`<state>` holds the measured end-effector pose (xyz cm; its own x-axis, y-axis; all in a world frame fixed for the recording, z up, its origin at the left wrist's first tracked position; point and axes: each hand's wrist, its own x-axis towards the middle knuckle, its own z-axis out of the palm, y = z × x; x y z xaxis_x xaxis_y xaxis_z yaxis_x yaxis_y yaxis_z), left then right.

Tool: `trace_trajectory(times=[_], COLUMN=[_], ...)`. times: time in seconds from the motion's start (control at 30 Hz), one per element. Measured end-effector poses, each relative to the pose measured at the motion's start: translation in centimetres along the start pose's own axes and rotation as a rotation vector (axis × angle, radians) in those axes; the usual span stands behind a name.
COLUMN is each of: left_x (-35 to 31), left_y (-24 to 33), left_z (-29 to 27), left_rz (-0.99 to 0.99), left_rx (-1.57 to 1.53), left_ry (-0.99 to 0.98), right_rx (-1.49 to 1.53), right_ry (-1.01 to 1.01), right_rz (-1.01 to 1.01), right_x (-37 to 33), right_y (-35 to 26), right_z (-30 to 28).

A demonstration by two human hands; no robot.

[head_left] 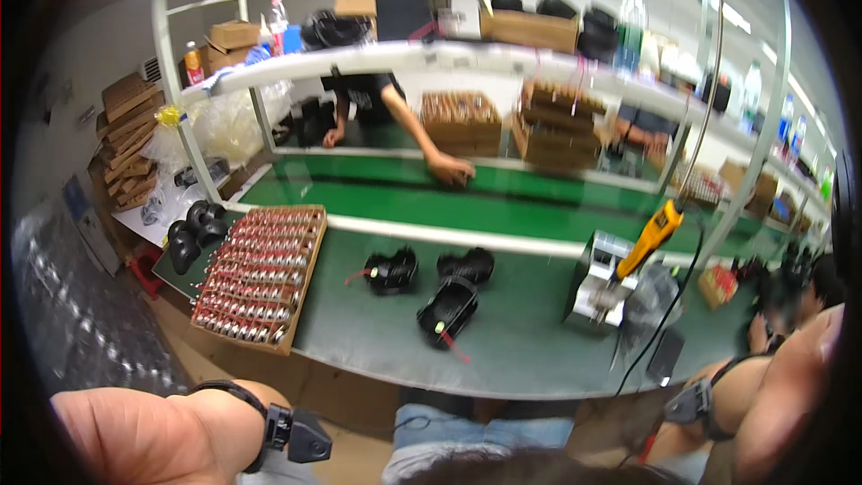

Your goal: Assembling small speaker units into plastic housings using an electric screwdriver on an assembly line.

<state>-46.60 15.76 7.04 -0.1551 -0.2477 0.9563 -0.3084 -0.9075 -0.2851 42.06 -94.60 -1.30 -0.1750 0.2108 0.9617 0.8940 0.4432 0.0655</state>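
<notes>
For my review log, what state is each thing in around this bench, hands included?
Left bare hand: palm showing, fingers out of frame.
Right bare hand: blurred, grip unclear.
Brown cardboard tray: filled with rows of silver-and-red parts.
Two black curved plastic pieces: red wires attached.
Third black curved piece: no wire visible.
Yellow handheld tool: slanted, tip down at silver metal stand.
Black rectangular phone: lying flat.
Green conveyor belt: moving or stopped, cannot tell.

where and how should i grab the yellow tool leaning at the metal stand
Probably by the thick upper part of the yellow tool, fingers wrapping round it from above and the right: it slants up and rightward, that end standing free, while its narrower lower end meets the metal stand.
</notes>
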Motion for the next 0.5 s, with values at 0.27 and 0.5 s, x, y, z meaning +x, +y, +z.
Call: trace_trajectory(times=[0.27, 0.5], left_x=[-2.4, -0.9], left_y=[-2.4, 1.7], left_z=[5.8, 8.9], left_rz=[0.153, 0.135], left_rx=[0.034, 0.25], left_ry=[0.141, 0.145], right_rx=[-0.201, -0.138], right_ry=[0.023, -0.018], right_rz=[-0.136, -0.16], right_x=[-5.4, -3.8], right_y=[1.7, 3.1], right_z=[1.3, -1.0])
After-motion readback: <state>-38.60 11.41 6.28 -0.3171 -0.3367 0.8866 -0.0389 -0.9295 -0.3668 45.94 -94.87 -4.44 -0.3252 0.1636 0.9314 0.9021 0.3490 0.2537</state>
